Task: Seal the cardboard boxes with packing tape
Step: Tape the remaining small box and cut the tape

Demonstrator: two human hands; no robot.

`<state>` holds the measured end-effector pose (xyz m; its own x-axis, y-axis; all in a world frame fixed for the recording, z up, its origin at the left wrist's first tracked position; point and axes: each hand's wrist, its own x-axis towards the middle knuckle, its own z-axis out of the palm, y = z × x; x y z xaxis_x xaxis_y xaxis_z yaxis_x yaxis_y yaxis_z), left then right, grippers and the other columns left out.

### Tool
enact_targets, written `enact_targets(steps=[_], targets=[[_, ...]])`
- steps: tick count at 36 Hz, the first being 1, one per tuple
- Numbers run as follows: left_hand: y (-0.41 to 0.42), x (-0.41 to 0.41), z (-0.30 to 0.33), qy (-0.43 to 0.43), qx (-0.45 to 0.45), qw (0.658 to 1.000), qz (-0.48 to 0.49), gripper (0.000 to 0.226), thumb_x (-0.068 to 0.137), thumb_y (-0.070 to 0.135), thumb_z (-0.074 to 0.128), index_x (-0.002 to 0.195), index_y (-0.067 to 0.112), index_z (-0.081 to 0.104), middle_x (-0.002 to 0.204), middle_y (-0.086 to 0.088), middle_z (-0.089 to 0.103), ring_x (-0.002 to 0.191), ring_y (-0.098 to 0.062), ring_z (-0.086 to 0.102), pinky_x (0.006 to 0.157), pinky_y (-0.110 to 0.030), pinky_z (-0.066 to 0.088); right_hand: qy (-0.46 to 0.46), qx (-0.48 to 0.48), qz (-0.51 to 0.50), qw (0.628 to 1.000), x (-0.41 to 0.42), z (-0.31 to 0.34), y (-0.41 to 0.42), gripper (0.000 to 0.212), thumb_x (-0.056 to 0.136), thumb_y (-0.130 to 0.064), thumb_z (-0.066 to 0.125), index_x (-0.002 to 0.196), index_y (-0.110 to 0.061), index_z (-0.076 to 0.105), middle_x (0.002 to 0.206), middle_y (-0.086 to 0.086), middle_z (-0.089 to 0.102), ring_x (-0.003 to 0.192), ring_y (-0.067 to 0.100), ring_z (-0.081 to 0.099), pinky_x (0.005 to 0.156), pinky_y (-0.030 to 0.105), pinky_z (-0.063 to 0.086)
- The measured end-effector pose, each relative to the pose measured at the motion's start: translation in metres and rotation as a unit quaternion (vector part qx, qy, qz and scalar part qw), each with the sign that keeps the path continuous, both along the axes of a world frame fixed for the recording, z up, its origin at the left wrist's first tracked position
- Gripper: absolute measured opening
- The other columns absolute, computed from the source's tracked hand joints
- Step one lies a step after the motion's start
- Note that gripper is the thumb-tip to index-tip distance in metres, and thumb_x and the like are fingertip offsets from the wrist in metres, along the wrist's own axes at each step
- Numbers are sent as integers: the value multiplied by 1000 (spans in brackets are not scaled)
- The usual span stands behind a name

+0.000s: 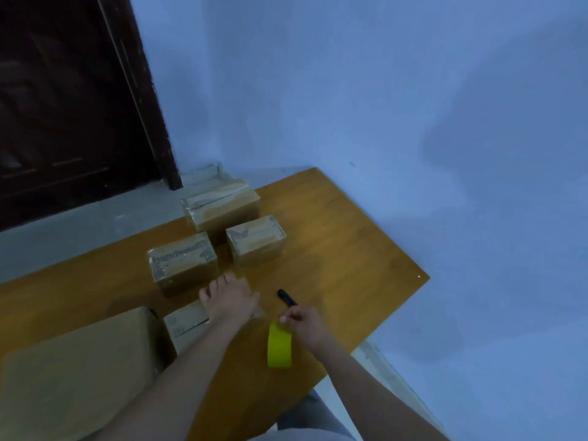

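At the wooden table (334, 243) we find four small cardboard boxes (183, 264) ahead; our left hand (230, 300) lies flat, fingers spread, on the nearest — its long axis crosswise — while our right hand (305, 323) grips the yellow tape roll (279, 346) just right.

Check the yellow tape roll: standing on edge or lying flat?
On edge. The yellow tape roll stands upright on the table, its outer band facing the camera, with the right hand pinching it at the top.

Three boxes (219, 237) behind left hand (230, 299) on table (350, 249); pen (286, 297) right.
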<state>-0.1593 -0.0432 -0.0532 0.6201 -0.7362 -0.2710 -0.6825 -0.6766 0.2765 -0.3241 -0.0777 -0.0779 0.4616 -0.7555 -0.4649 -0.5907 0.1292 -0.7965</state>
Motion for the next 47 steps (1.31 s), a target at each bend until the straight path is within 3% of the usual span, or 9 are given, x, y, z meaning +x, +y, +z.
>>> enact_targets(steps=[3,6,9,17,31,39,43,47], targets=[[1,-2,-4,-10,-4,1000,3,47,89,40,51,127,14,43,130,-4,51,121,-22,42,102,-40,28,14,3,17,1000,-2,3,-4,16,90,-23,61,75,-18,62,76,4,57,73,13,52,68,29,39],[-1,-3,-5,-12,-5,1000,9,41,90,38,50,123,15,46,126,-3,53,119,-22,44,100,-39,30,14,13,9,1000,-6,5,-13,15,90,-20,62,75,-22,62,76,-4,58,73,7,53,69,22,41],[-1,-4,-6,-34,-7,999,-1,35,94,37,45,121,15,48,125,-2,54,118,-21,45,98,-37,33,21,15,6,1000,-6,6,-21,8,89,-20,62,83,-15,65,82,2,59,79,13,54,71,26,41],[0,-6,-10,-43,-13,999,-9,38,95,33,44,129,16,44,130,-1,51,123,-20,42,102,-37,31,26,19,0,999,-2,3,-26,13,90,-25,61,81,-16,62,78,1,56,74,12,51,67,27,38],[-2,-2,-15,-6,-80,996,37,19,93,29,50,109,20,57,113,0,58,111,-21,48,91,-36,30,4,21,-12,1000,3,6,-15,20,90,-22,61,70,-21,56,73,-1,52,70,10,48,62,25,36],[-1,-2,-18,-10,-104,994,41,12,93,26,51,98,18,58,104,-3,59,104,-23,49,88,-35,31,0,4,-8,1000,4,-1,-6,17,90,-24,61,75,-16,61,85,11,62,79,15,54,71,31,41],[0,-1,-20,-8,-119,992,37,16,95,29,50,100,18,60,104,-2,60,105,-23,49,89,-36,31,-3,0,-20,1000,2,-4,-4,25,90,-24,62,83,0,64,101,24,64,78,16,53,69,30,39],[0,0,-20,-3,-117,992,39,21,95,31,49,103,16,62,106,-3,60,107,-23,49,91,-35,31,1,-1,-14,1000,3,-2,-5,25,90,-24,61,85,1,64,90,20,64,76,15,52,65,28,39]])
